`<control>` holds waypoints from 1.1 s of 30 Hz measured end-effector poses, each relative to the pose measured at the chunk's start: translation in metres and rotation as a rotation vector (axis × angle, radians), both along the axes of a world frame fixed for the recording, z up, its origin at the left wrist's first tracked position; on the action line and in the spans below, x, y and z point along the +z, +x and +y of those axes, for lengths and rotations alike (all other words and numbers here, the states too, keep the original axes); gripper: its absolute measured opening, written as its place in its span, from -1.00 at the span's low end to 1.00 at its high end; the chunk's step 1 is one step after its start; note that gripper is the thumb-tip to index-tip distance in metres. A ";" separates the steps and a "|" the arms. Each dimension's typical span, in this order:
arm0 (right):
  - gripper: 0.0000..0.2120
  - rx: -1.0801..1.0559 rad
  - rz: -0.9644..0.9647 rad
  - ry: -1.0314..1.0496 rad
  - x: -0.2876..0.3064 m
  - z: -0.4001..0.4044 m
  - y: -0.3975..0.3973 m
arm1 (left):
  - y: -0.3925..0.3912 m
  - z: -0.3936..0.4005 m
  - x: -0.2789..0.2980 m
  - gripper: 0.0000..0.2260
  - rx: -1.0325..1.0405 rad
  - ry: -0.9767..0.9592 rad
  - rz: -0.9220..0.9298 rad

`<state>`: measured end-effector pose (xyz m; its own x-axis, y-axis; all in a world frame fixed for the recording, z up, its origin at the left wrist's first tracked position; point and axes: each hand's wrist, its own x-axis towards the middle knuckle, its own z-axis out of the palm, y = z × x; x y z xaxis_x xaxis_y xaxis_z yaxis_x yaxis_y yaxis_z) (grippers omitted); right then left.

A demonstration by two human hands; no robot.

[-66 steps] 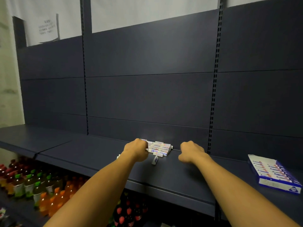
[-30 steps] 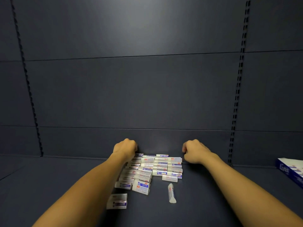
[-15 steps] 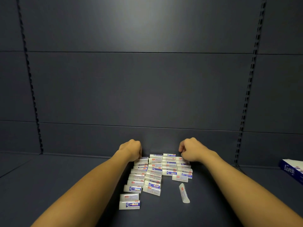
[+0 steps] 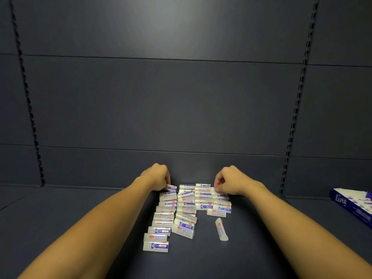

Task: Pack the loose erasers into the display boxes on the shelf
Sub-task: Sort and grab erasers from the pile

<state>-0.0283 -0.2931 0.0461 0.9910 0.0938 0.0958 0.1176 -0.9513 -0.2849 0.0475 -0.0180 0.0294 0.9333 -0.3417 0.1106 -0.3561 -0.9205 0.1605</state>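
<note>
Several loose white erasers (image 4: 186, 210) with blue and red labels lie in rough rows on the dark shelf (image 4: 80, 218), close to the back panel. One eraser (image 4: 221, 229) lies apart, on end, at the front right of the pile. My left hand (image 4: 156, 178) is curled at the pile's back left corner and pinches a tilted eraser (image 4: 172, 187). At the back right corner, my right hand (image 4: 230, 183) is curled with its fingertips on an eraser (image 4: 218, 192). A blue and white display box (image 4: 354, 206) sits at the right edge, partly cut off.
The dark back panel (image 4: 181, 107) rises right behind the pile. Slotted uprights (image 4: 291, 137) stand left and right of it. Both of my forearms lie over the shelf on either side of the erasers.
The view has closed in on the pile. Both fists moved inward from beside the pile onto its back corners, and the left now pinches an eraser.
</note>
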 end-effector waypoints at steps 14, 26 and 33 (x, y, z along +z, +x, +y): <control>-0.88 0.045 0.066 -0.071 -0.016 0.038 0.012 | -0.014 0.022 0.008 -0.85 0.007 -0.194 -0.040; -0.82 0.030 0.081 -0.126 -0.015 0.045 0.009 | -0.015 0.025 0.011 -0.85 -0.038 -0.233 -0.017; -0.81 -0.016 -0.004 -0.077 -0.004 0.043 -0.003 | -0.009 0.017 0.024 -0.85 -0.105 -0.218 -0.052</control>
<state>-0.0308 -0.2503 0.0420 0.9920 0.0852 0.0927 0.1032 -0.9722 -0.2101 0.0385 -0.0011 0.0531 0.8850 -0.3996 0.2389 -0.4610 -0.8237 0.3300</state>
